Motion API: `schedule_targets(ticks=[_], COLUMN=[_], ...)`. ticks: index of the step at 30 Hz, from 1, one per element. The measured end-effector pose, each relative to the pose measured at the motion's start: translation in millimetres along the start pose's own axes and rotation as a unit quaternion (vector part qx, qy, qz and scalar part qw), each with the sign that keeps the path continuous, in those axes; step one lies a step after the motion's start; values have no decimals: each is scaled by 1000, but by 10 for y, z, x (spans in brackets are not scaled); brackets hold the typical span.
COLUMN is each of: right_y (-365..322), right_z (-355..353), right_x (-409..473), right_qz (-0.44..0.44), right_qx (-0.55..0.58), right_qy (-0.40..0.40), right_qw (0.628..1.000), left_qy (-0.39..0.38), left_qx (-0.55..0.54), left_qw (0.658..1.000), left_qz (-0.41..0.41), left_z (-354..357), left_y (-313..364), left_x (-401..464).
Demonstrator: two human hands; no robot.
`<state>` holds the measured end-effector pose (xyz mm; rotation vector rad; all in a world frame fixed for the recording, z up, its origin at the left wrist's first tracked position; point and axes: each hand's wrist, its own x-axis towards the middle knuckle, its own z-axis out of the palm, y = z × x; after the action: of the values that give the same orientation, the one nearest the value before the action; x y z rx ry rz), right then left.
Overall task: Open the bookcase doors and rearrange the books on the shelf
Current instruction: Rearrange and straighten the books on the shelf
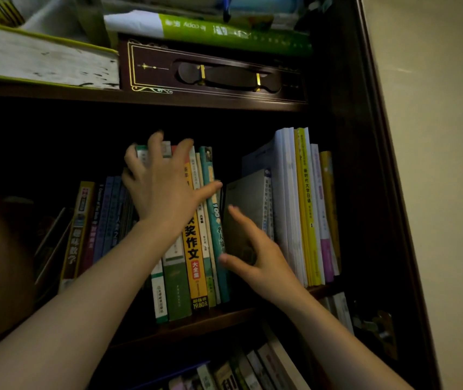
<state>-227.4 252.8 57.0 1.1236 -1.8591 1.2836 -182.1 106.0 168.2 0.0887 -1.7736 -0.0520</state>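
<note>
- Both forearms reach in from the bottom edge toward the middle shelf [219, 319] of the dark bookcase; the doors look already open, so the step in hand, as I judge it, is shifting books along this shelf.
- Left hand [162, 184] has its fingers curled over the tops of a cluster of upright books [193, 249], with the thumb stretched right across their spines; that grip is closed on the cluster.
- Right hand [255, 249] is spread, fingers straight and apart, at the cover of a grey book [250, 198] leaning in the gap; it holds nothing, and whether the fingertips touch the cover I cannot tell.
- To the right stands a taller row of white and yellow books [303, 209], tight against the bookcase side.
- To do it well: keep the left hand steadying the cluster so it does not tip left onto the slanting books [106, 215] beside it.
- Use the right hand to stand the grey book upright and slide it flush, spine outward, closing the gap.
- Move books along the shelf board rather than pulling by the spine tops, which could tear.
- Risk: the leaning books at far left may slump if the cluster is released early.
</note>
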Motion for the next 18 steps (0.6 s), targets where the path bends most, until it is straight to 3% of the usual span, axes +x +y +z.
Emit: schedule_targets(ticks=[3,5,13,18], right_y=[-11,-23,5,50], right_z=[-43,-19,125,63], right_x=[-86,-140,-131,23], right_qz=[12,31,96,124], right_qx=[-53,-95,-103,-164], right_qy=[133,171,174,178], right_qw=[990,980,975,962], left_qy=[8,8,-2,-1], left_qx=[2,3,-2,2], left_qw=[1000,1000,1000,1000], left_qz=[-2,-1,5,8], left_z=[13,13,-31,-37], left_y=[5,8,-4,-4], left_x=[-8,-15,-21,-26])
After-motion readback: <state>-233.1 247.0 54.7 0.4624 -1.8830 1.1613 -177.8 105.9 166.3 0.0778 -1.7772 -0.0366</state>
